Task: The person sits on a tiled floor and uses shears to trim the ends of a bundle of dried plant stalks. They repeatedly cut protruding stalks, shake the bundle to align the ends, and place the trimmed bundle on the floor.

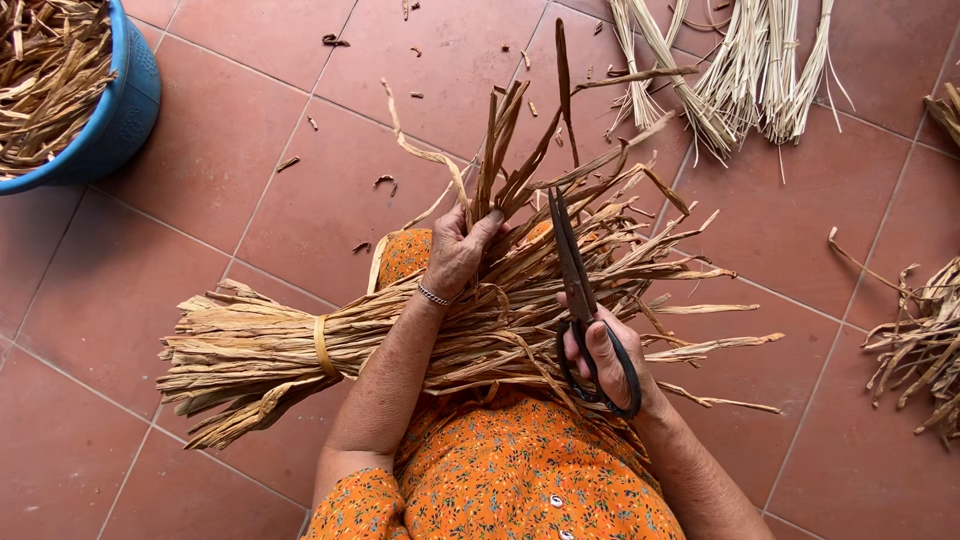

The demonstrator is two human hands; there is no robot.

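Floor: reddish-brown square terracotta tiles (300,190) with pale grout lines, strewn near the top with small dark snippets of dried leaf (335,41).
Lap bundle: a big sheaf of tan dried leaf strips (250,355), tied near its left end with a flat pale band (322,346), lies crosswise over the person's lap on orange flower-print cloth (520,480); its loose ends fan out to the right.
Basin: a round blue plastic tub (125,110) in the top-left corner, cut off by the frame edge, is filled with loose brown dried strips (45,80).
Pale bundles: several bunches of thin straw-coloured stalks (745,70) lie on the tiles at top right, well apart from the lap.
Side pile: a heap of curled tan strips (925,340) lies at the right edge.
Left hand: the left hand (458,250), a thin bead bracelet (433,296) at its wrist, is closed around a tuft of darker brown strips (510,150) that stands upright above the sheaf.
Right hand: the right hand (600,355) has its fingers through the loops of long dark metal scissors (572,262).
Scissors: blades nearly closed, pointing up and away, just beside the held tuft and above the sheaf.
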